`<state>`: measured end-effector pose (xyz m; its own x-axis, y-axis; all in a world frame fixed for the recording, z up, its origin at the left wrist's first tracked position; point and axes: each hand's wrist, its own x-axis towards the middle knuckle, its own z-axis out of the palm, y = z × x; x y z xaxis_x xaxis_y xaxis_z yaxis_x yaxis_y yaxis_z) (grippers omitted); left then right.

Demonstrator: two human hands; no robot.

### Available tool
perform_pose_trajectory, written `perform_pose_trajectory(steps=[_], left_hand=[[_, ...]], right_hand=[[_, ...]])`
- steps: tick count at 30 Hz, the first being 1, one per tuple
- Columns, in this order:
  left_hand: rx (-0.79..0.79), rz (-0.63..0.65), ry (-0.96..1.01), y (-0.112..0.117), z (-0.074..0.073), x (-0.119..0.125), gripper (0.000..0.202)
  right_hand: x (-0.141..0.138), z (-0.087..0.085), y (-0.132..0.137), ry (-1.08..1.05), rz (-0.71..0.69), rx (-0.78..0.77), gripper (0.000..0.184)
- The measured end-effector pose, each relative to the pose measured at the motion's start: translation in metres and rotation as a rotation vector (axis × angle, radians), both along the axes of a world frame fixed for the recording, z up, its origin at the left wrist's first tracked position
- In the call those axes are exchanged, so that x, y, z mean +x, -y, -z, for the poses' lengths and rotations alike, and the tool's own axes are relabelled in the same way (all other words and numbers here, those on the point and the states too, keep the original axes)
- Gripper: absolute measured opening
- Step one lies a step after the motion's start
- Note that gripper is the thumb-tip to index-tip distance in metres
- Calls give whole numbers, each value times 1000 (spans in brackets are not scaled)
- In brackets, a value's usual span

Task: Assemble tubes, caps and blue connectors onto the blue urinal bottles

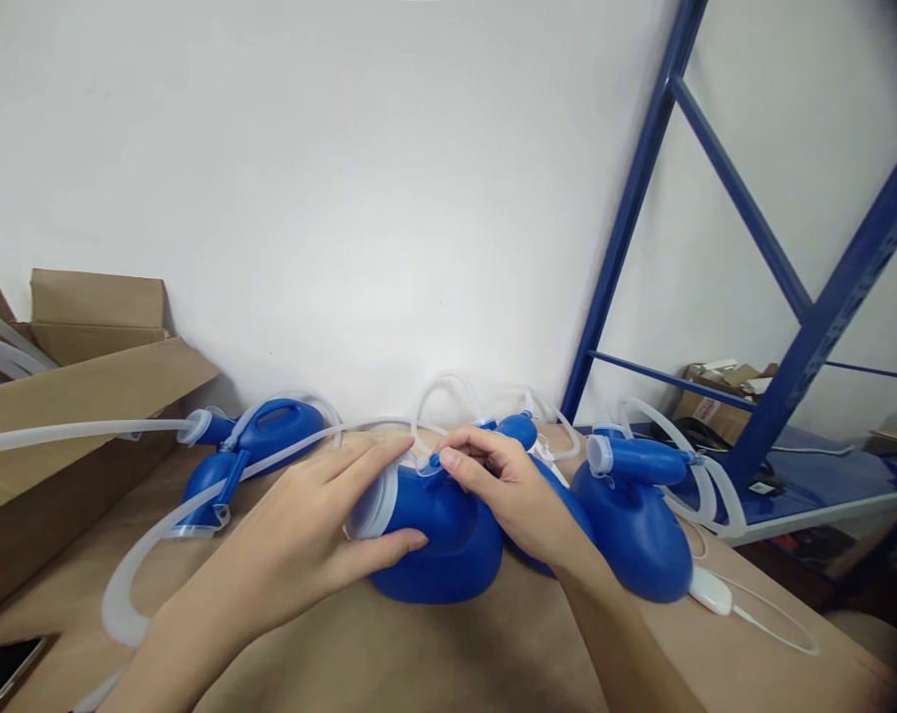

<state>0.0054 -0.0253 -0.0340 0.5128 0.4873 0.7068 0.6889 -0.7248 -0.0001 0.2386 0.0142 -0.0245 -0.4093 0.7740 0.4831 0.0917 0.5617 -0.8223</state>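
A blue plastic urinal bottle (441, 555) with a handle stands on the brown tabletop in front of me, its white collar (374, 510) turned to the left. My left hand (300, 525) steadies it at the neck, thumb on the near side and fingers over the far side of the collar. With thumb and index finger, my right hand (504, 480) pinches a small blue plug (435, 460) joined to a clear piece above the neck. The right hand's other fingers are curled and partly hidden. Pale flexible tubing (129, 564) loops beneath my left arm.
More blue bottles with tubes stand at right (642, 545) and left (277, 436). An open cardboard box (84, 386) sits at the left edge, a phone (7, 673) near the lower left corner. A blue metal rack (627, 208) rises at right. A white corded device (711, 591) lies below it.
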Motion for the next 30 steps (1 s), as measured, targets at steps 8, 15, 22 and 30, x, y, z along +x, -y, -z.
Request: perform_pose_trajectory(steps=[8,15,22,30], left_hand=[[-219,-18,69,-1,-13,-14,60],[-429,-154,142,-13,-17,-56,58],[-301,-472,346,-25,-14,-99,53],[-429,-610,345,-32,-15,-95,67]], right_hand=[[5,1,0,107,-117,-21,35],[7,7,-3,518,-215,55,82],[18,28,-36,876,-98,-19,89],[24,62,-74,776,-246,-33,78]])
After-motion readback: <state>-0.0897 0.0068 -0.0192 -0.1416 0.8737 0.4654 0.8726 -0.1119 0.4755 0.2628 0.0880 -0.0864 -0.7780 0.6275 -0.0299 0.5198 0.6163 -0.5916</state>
